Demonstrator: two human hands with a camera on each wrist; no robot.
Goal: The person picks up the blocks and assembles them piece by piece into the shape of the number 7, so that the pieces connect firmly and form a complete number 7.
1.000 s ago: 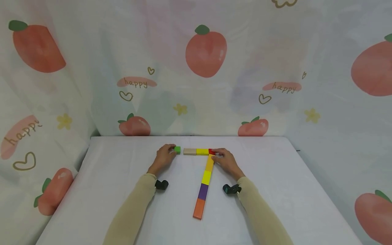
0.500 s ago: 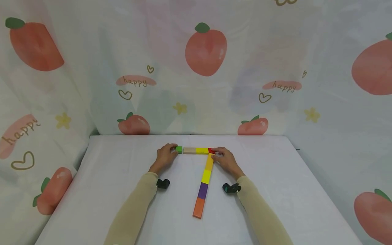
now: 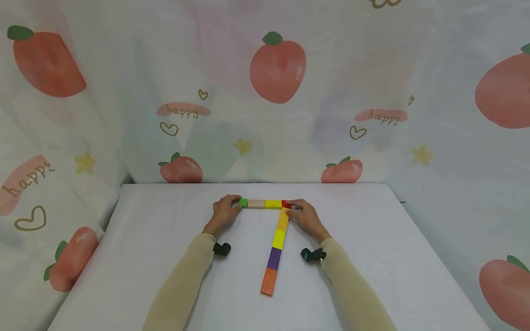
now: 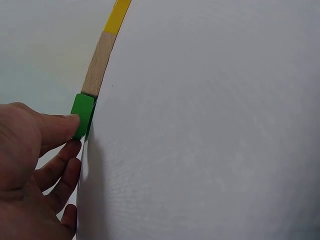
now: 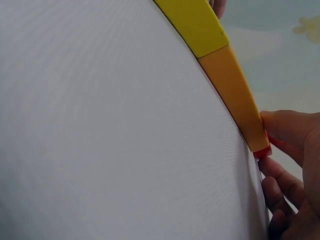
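Note:
My left hand pinches a small green block between thumb and fingers at the far left end of a row. The green block's end meets a plain wooden block, followed by a yellow block and a red block. At the row's right end my right hand grips the red block, its fingers covering part of it. The right thumb lies beside the top of an amber block. In the right wrist view only a bit of the red block shows past the amber one.
From the row's right end a slanted line of blocks runs toward me: amber, a second yellow block, a purple block and an orange block. All lie on a white-covered table. A fruit-printed curtain hangs behind it.
My left hand has slid the green block rightward, closing the gap to the wooden block. The right hand and the slanted line have stayed in place.

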